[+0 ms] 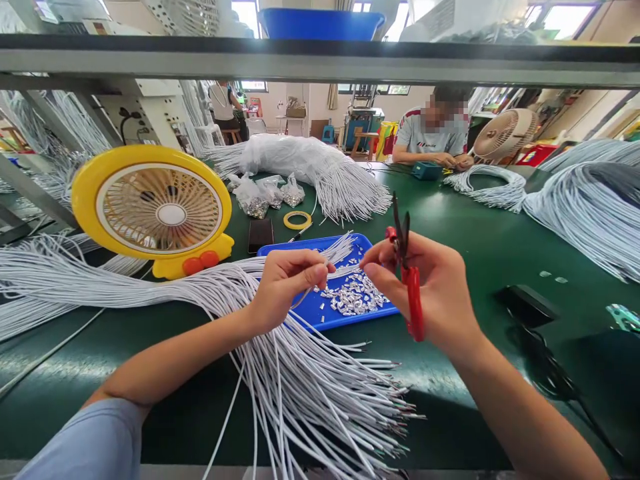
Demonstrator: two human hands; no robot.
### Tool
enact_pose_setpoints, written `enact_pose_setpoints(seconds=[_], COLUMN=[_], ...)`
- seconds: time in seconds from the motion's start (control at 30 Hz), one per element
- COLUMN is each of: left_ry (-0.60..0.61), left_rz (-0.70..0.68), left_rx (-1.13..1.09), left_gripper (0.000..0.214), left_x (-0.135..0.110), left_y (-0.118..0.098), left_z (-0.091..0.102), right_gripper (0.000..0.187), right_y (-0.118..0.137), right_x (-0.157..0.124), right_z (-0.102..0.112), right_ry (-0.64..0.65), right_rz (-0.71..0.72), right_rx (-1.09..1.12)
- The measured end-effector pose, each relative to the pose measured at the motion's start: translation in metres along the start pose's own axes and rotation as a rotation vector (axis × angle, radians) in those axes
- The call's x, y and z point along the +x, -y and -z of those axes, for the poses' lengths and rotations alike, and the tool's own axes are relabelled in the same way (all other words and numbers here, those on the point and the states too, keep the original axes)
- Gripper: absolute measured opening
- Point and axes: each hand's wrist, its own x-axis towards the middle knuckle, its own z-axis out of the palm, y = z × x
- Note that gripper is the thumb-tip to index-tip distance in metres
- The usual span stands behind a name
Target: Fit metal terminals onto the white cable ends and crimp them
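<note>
My left hand [280, 287] pinches a white cable [301, 298] between thumb and fingers. My right hand [443, 290] holds a pair of red-handled scissors [415, 303], blades pointing up and slightly apart. Its thumb and index fingertips come together just right of the left fingertips; anything between them is too small to make out. Behind both hands lies a blue tray [327, 325] with many small silvery metal pieces [356, 298] and some white cable ends in it. A large bundle of white cables [295, 380] spreads beneath my left forearm, stripped ends toward the right.
A yellow fan [150, 157] stands at left. Behind the tray are yellow tape [297, 221], a dark phone-like slab [261, 235], bagged metal parts [253, 197] and a wrapped cable bundle [290, 157]. A black adapter [530, 305] lies right. A co-worker [430, 137] sits opposite.
</note>
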Motion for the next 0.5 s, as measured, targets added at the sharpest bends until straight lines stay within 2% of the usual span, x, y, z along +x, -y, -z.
enact_pose_setpoints(seconds=[0.2, 0.37, 0.5], left_ry=[0.109, 0.141, 0.175], left_rz=[0.047, 0.017, 0.099], left_rx=[-0.002, 0.014, -0.020], left_gripper=[0.014, 0.016, 0.020], left_x=[-0.004, -0.003, -0.001], left_y=[0.005, 0.002, 0.001], left_z=[-0.001, -0.004, -0.004], right_gripper=[0.013, 0.015, 0.017], right_y=[-0.003, -0.005, -0.007], right_x=[-0.007, -0.008, -0.009], right_z=[-0.023, -0.023, -0.024], right_ry=[0.006, -0.005, -0.028], right_rz=[0.080, 0.082, 0.109], right_rx=[0.207, 0.231, 0.211])
